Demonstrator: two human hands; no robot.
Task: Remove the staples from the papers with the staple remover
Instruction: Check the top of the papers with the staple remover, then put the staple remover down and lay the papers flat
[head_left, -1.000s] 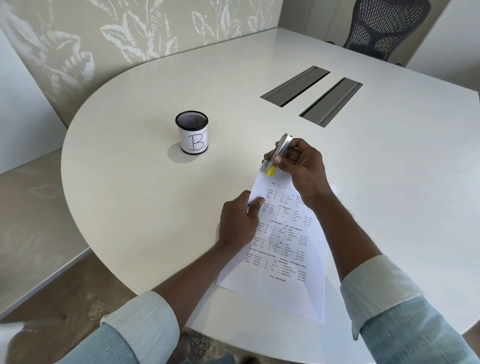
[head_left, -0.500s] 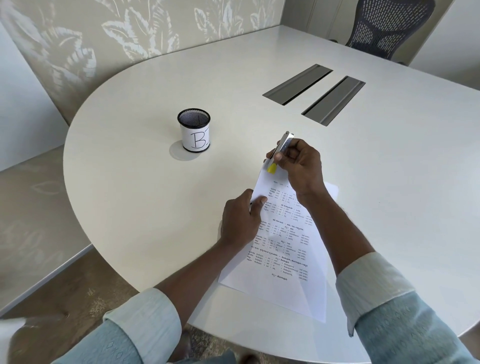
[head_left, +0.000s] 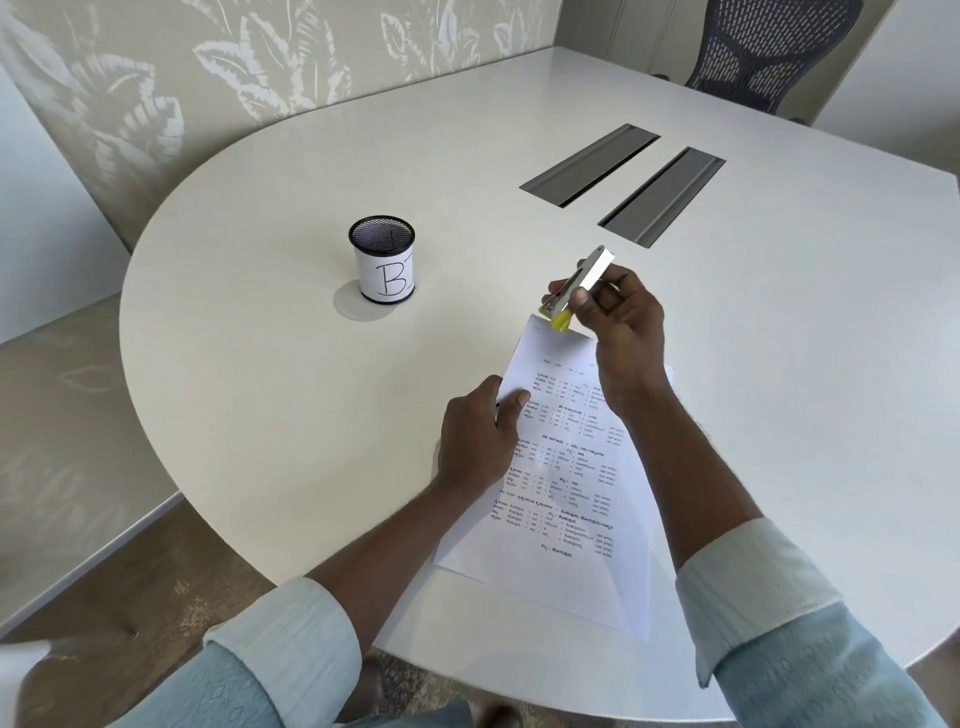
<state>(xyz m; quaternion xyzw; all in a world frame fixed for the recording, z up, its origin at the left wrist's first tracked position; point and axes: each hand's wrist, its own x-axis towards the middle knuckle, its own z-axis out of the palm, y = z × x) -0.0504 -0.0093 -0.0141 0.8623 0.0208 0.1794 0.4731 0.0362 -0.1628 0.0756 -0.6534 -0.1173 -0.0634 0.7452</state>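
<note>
A slim silver metal staple remover with a yellow plastic tip (head_left: 576, 286) is pinched in the right hand (head_left: 618, 332), thumb on its near face and fingers curled round behind it. It tilts with the metal end up and away and the yellow tip pointing down, just at the far edge of the stapled white printed papers (head_left: 561, 467) — whether the tip touches the sheet cannot be told. No staple can be made out at that corner; it is too small to see.

The papers lie flat on the pale, rounded white table (head_left: 260, 364), angled so the top edge points away, the lower corner near the table's front edge. A second sheet shows as a thin margin along the right side. The printing is in rows and short columns of small dark script, not legible here.

The left hand (head_left: 478, 436) rests on the left edge of the papers, fingers curled and closed together, thumb pressed on the page, pinning it to the table.

To the left, well apart from the papers, a black wire-mesh pen cup (head_left: 383, 265) stands upright with a white label wrapped round it — a handwritten "B" and a further stroke turning out of sight. Two grey metal cable-slot covers (head_left: 623, 179) sit side by side farther back.
</note>
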